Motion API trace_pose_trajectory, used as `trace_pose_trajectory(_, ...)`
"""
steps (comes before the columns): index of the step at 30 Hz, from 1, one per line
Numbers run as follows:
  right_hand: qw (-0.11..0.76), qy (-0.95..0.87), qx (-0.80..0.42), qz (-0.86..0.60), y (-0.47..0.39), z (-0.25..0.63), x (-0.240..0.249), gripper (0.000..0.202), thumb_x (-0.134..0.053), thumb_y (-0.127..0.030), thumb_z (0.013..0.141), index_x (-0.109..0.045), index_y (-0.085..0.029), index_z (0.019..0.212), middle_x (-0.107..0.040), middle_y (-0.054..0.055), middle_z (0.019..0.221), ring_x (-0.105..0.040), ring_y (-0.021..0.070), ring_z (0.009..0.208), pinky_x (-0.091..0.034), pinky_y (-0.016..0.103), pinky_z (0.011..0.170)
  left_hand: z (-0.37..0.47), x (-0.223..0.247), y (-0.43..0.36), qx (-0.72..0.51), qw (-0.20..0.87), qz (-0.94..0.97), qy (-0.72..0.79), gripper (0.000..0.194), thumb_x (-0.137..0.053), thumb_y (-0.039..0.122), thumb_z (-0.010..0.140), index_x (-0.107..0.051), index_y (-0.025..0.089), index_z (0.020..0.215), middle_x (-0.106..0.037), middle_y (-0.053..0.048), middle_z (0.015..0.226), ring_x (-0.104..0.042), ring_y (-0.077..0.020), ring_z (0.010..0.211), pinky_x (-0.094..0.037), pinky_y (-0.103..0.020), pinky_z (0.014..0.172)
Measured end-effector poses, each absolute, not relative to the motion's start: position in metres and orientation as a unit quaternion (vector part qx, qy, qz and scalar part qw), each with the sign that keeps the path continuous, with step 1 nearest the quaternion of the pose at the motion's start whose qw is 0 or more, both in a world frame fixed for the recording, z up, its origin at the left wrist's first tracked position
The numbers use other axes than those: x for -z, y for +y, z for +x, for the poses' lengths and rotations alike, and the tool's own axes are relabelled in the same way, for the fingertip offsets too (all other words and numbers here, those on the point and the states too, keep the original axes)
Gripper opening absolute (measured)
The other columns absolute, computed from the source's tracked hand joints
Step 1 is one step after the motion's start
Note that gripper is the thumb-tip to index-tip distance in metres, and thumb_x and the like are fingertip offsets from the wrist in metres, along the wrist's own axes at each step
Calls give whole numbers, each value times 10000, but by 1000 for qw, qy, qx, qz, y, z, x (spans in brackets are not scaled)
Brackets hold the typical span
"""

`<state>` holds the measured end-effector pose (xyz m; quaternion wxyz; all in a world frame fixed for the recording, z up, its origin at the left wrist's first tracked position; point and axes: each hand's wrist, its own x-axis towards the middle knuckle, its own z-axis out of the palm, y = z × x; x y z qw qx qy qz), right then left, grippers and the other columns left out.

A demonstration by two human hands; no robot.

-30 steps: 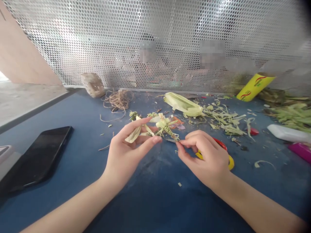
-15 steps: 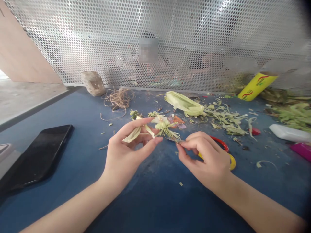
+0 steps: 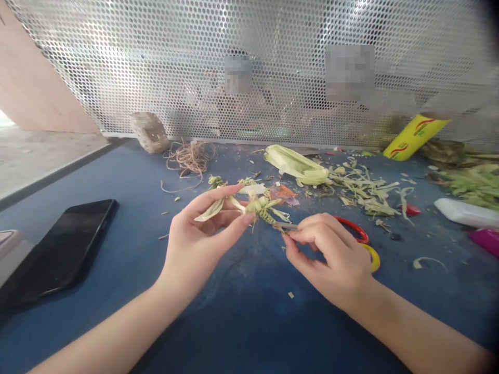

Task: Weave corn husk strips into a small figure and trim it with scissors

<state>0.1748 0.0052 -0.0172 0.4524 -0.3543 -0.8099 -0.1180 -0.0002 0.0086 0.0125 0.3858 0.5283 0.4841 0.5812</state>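
Head view: left hand (image 3: pixel 200 236) pinches green husk piece (image 3: pixel 255 206) above the surface (image 3: pixel 241 317), right hand (image 3: pixel 333 249) pinches its tail tip (image 3: pixel 277 226); ribbed body (image 3: pixel 266 215) looks mostly formed, loose strands (image 3: pixel 282 213) apparently unfinished.

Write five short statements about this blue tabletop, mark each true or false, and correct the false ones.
1. The left hand holds a braided green piece. True.
2. The black phone lies right of both hands. False: the black phone lies to their left.
3. The yellow tube is tilted. True.
4. Both handle loops by the right hand are red. False: one is red, the other yellow.
5. The brown twine lies in a loose tangle. True.
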Motion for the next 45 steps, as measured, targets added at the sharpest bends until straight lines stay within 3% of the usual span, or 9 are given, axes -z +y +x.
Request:
trace_pose_trajectory(10,450,-807,44,-380,3,173,18,144,-563,-67,720,-489,-188,742,-558,1,676,-508,111,613,-409,247,571,-1,-10,11,-580,389,540,470,294,-685,152,649,-654,206,936,-601,31,649,-596,-89,594,-508,-177,579)
trace_pose_trajectory(17,448,-752,-173,-452,7,172,16,124,-556,-96,715,-490,-195,750,-593,11,780,-533,114,642,-438,235,570,-2,-9,11,-576,407,535,464,300,-688,152,646,-652,207,938,-610,19,667,-606,-105,601,-520,-210,599)
trace_pose_trajectory(21,404,-722,-303,-473,11,171,20,154,-559,-153,751,-539,-211,893,-628,-13,707,-562,116,595,-449,220,527,0,-8,11,-576,425,519,467,299,-689,155,643,-646,197,936,-612,15,670,-607,-114,639,-507,-207,591)
trace_pose_trajectory(24,412,-745,-228,-471,13,174,22,120,-573,-145,742,-607,-216,832,-622,-19,679,-543,109,566,-440,215,509,0,-8,14,-568,428,526,468,338,-701,160,627,-635,188,957,-622,6,725,-604,-116,659,-499,-209,589)
trace_pose_trajectory(28,430,-800,46,-416,15,184,17,118,-558,-103,739,-608,-196,793,-637,16,722,-557,146,668,-441,274,614,-5,-8,20,-593,420,515,455,435,-717,183,612,-597,175,1031,-644,-37,892,-609,-162,820,-504,-250,683)
trace_pose_trajectory(33,325,-795,310,-409,27,193,13,66,-561,-135,738,-567,-181,692,-635,40,688,-527,178,638,-384,308,594,-13,-6,28,-628,401,486,456,261,-562,352,762,-631,185,949,-635,-47,842,-584,-173,829,-455,-215,562)
trace_pose_trajectory(38,215,-785,246,-526,39,191,21,152,-563,-204,716,-584,-156,858,-630,87,818,-559,226,731,-365,317,585,-12,-6,29,-622,419,479,456,152,-586,248,733,-639,177,857,-623,-29,757,-564,-148,737,-423,-213,535)
trace_pose_trajectory(41,236,-796,171,-531,37,193,22,207,-537,-210,732,-587,-180,931,-639,68,876,-577,218,781,-385,324,654,-10,-7,28,-610,417,495,457,134,-575,221,732,-636,174,842,-626,-26,746,-559,-138,706,-414,-219,538)
trace_pose_trajectory(45,262,-785,103,-551,30,195,17,137,-506,-151,739,-621,-188,804,-646,28,726,-574,187,678,-393,322,657,-12,-6,29,-604,409,513,453,126,-562,221,745,-628,181,845,-606,-9,702,-532,-120,662,-393,-217,536)
